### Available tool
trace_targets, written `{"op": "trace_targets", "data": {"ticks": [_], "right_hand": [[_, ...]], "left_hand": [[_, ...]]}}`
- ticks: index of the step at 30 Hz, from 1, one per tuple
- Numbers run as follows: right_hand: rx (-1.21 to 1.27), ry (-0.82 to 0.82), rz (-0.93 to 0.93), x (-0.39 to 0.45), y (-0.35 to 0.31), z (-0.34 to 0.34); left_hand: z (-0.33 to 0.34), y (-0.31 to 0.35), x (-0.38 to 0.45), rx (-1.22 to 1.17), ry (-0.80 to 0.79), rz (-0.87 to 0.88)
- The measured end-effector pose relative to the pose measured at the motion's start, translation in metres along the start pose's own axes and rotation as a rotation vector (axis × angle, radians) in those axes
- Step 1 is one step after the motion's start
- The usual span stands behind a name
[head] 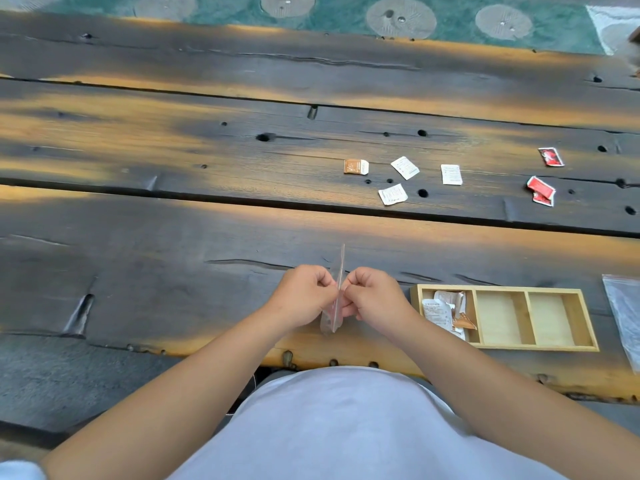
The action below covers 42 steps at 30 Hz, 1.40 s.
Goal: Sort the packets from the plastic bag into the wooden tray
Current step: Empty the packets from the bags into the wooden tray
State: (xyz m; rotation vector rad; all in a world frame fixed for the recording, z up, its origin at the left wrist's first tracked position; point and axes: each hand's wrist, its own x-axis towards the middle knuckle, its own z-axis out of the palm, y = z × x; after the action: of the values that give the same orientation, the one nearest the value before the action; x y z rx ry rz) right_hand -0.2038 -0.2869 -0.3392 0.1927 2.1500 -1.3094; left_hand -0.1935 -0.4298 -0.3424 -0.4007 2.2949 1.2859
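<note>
My left hand [304, 294] and my right hand [372, 296] both pinch a small clear plastic bag [338, 268], held edge-on over the table's near plank. To the right lies a wooden tray [505, 346] with three compartments. Its left compartment holds several white and brown packets [445, 311]; the other two are bare. Farther out on the table lie a brown packet [355, 167], three white packets [404, 167] and three red packets [541, 190].
A second clear plastic bag [625, 310] lies at the right edge beside the tray. The dark wooden table [173, 237] has gaps between planks and several holes. Green patterned floor [346, 12] lies beyond its far edge.
</note>
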Motion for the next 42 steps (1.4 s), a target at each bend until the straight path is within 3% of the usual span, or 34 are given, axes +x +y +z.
{"op": "trace_targets", "data": {"ticks": [5,11,20,32,36,40,42], "right_hand": [[-0.162,0.022,-0.013,0.001,0.005,0.007],[-0.185,-0.033,-0.066,0.002,0.005,0.003],[-0.256,-0.192,-0.113,0.006,0.003,-0.006],[-0.524,-0.213,-0.235,0.014,-0.010,-0.011],[-0.604,-0.172,-0.230,0.015,-0.010,-0.008],[-0.701,0.044,-0.119,0.026,0.000,-0.036],[-0.772,0.022,-0.119,0.026,0.001,-0.041]], "left_hand": [[0.004,-0.002,0.000,0.003,-0.068,-0.007],[0.005,-0.009,0.001,-0.052,-0.029,0.014],[-0.010,-0.005,0.002,0.320,-0.117,0.178],[-0.008,-0.008,0.005,0.103,-0.146,0.065],[-0.007,-0.012,0.003,0.116,-0.095,0.054],[-0.034,-0.029,0.008,0.279,0.162,-0.005],[-0.039,-0.030,0.006,0.365,0.139,0.012]]}}
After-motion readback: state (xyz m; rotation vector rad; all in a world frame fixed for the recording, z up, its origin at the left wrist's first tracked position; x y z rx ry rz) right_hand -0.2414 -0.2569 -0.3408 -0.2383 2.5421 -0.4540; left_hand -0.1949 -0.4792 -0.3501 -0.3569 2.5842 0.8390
